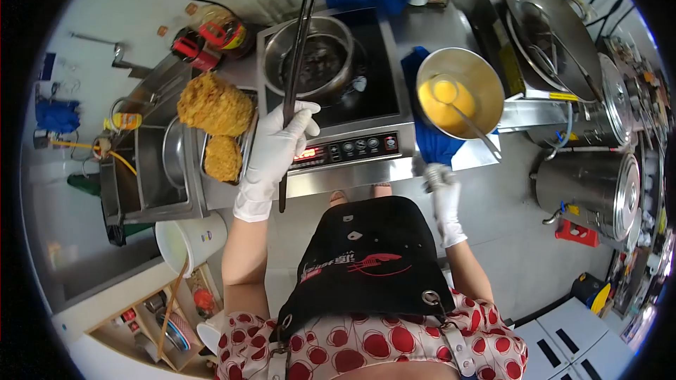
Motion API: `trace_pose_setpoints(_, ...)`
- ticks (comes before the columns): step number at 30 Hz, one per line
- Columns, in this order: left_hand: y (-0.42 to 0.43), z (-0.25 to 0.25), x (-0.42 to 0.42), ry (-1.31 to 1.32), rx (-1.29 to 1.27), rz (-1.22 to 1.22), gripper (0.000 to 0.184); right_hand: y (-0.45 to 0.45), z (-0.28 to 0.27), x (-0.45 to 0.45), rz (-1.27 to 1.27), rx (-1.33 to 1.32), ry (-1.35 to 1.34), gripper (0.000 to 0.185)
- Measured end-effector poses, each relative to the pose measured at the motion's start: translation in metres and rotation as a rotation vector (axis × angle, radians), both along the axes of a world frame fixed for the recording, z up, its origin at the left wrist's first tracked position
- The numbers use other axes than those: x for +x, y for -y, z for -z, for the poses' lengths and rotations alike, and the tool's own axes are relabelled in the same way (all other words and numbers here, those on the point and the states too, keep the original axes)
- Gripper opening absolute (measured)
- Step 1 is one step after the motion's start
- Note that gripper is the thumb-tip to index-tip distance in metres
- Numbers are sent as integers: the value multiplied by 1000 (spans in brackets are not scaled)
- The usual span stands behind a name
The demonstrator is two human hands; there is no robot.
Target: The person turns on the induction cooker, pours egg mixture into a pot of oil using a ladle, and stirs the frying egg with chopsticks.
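Gripping the pair of long black chopsticks (301, 46), my left hand (277, 142) sits over the front left part of the induction hob (377, 74), back of the hand up. Its gloved fingers are curled, pinching the chopsticks, which run forward across the steel pot (341, 43). That pot stands on the hob; its inside is dark and I can't make out what fills it. To the right I see a deep steel bowl (461, 63) on blue cloth (438, 148), part filled with yellow liquid (429, 108), with 1 ladle (476, 131) leaning over the near rim. On the left, a metal tray (248, 134) carries 2 golden crusted pieces (217, 105), 1 large, 1 smaller. My right hand (441, 186), gloved too, is just below the cloth, forearm (470, 267) reaching forward; blur keeps me from telling whether its fingers are spread or pressed together.
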State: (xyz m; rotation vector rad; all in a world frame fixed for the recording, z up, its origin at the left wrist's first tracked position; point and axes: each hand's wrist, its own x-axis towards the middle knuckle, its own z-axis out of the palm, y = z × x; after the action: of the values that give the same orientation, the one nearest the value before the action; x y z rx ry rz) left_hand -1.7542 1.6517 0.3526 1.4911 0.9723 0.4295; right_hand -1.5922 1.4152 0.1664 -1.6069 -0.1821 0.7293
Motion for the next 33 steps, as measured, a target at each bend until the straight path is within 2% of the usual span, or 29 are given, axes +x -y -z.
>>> trace_pose_setpoints(2,-13,2,-24,41,1,-6,20,-24,15,-44,-233,-94,-149,23)
trace_pose_setpoints(4,-18,-1,-39,18,47,-17,20,-53,30,-83,-303,-63,-517,59)
trace_pose_setpoints(5,-19,-5,-45,18,33,-37,20,-70,25,-96,-315,-63,-609,70)
trace_pose_setpoints(6,-19,-8,-51,17,19,-55,20,-87,30,-109,-291,-74,-628,65)
trace_pose_setpoints(8,-15,-15,-60,23,-1,-65,19,-114,31,-126,-94,103,-576,46)
trace_pose_setpoints(9,-14,-18,-64,14,-43,-58,18,-121,28,-128,-94,101,-573,46)
trace_pose_setpoints(11,-17,-14,-73,12,-84,-24,17,-129,23,-129,0,92,-574,25)
trace_pose_setpoints(23,-30,-1,-91,74,-107,71,18,-146,25,-150,273,83,-429,17)
trace_pose_setpoints(33,-33,4,-83,65,-87,116,18,-148,25,-150,280,112,-425,15)
